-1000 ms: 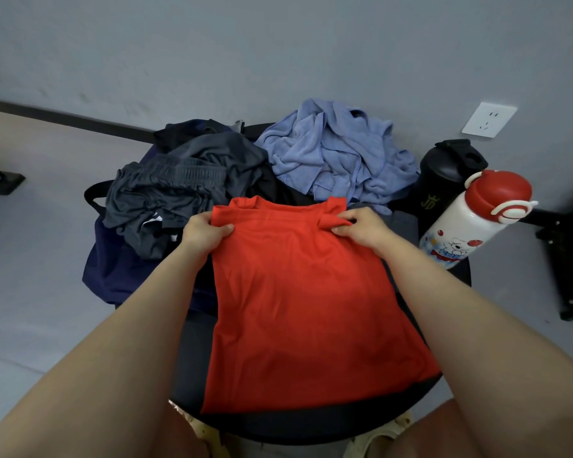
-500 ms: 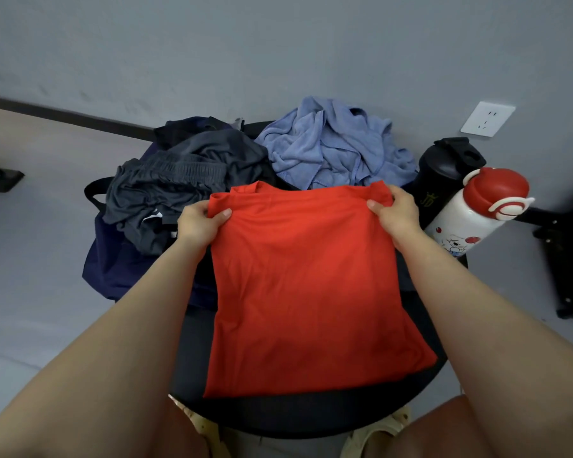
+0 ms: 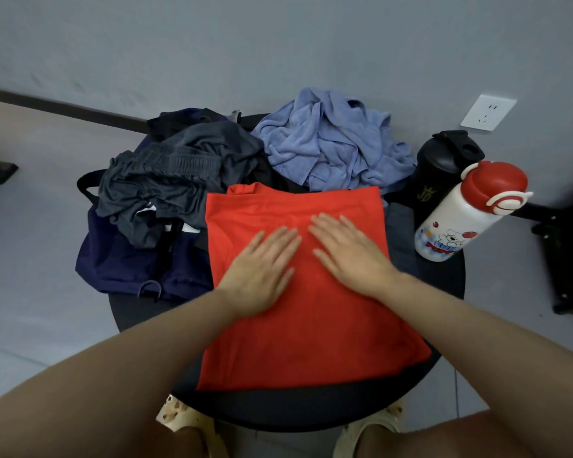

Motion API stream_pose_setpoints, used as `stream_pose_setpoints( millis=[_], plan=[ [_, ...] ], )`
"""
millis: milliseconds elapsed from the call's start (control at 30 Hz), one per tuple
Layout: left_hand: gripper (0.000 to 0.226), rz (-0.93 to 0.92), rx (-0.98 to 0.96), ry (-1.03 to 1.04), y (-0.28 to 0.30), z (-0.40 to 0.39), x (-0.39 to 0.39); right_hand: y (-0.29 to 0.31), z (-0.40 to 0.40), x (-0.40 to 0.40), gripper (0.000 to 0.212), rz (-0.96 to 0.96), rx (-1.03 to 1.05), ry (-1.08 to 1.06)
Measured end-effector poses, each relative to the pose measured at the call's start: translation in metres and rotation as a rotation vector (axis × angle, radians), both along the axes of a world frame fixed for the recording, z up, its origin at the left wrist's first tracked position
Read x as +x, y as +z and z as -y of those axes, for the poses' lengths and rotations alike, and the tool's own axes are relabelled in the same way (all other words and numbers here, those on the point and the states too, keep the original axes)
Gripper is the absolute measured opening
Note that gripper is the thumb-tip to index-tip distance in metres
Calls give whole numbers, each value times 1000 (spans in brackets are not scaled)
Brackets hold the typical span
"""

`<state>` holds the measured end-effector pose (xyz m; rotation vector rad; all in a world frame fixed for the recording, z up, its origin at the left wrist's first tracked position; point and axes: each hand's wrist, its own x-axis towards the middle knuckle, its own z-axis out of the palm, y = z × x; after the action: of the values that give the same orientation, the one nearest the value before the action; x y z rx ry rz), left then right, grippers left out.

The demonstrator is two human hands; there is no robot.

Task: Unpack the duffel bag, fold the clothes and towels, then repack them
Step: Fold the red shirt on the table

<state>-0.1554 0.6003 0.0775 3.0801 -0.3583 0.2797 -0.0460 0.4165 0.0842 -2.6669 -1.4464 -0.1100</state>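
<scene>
Grey wall fills the top of the frame, with a white socket [image 3: 488, 112] at the upper right, and below it a round black surface [image 3: 311, 411] carries everything. At the centre lies the red shirt [image 3: 311, 342], spread flat, its lower edge near the bottom rim of the surface. Both hands rest palm-down on its upper half, side by side and nearly touching: the left hand [image 3: 258, 272] and the right hand [image 3: 351, 256], each with straight fingers [image 3: 326, 223] slightly spread, pressing the cloth (nothing is pinched). To the left of the shirt, the navy duffel bag [image 3: 123, 259] hangs partly over the surface's edge, with dark grey clothes [image 3: 169, 180] heaped on top of it. Above the shirt, at upper centre, sits a crumpled blue towel [image 3: 334, 143]. At the right stand a black bottle [image 3: 440, 170] and, just beside it, a white bottle with a red cap [image 3: 460, 216], tilted in the wide-angle view.
</scene>
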Motion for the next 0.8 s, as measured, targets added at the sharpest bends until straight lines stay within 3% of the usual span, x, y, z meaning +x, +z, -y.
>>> stream_pose_setpoints(
  millis=[100, 267, 467, 600, 800],
  plan=[
    [63, -154, 183, -70, -26, -16, -24, -23, 18, -10, 59, 44, -199, 70],
    [66, -179, 340, -99, -48, -56, -39, -31, 50, -1, 61, 41, -279, -13],
    [60, -149, 282, -76, -49, -68, -49, -31, 66, 3, 83, -52, -280, -64],
    [60, -142, 206, -23, -35, -49, -58, -21, 64, -6, 73, -11, -259, -92],
    [63, -207, 67, -75, -30, -6, -76, -27, 79, -41, 64, -32, -220, 78]
  ],
)
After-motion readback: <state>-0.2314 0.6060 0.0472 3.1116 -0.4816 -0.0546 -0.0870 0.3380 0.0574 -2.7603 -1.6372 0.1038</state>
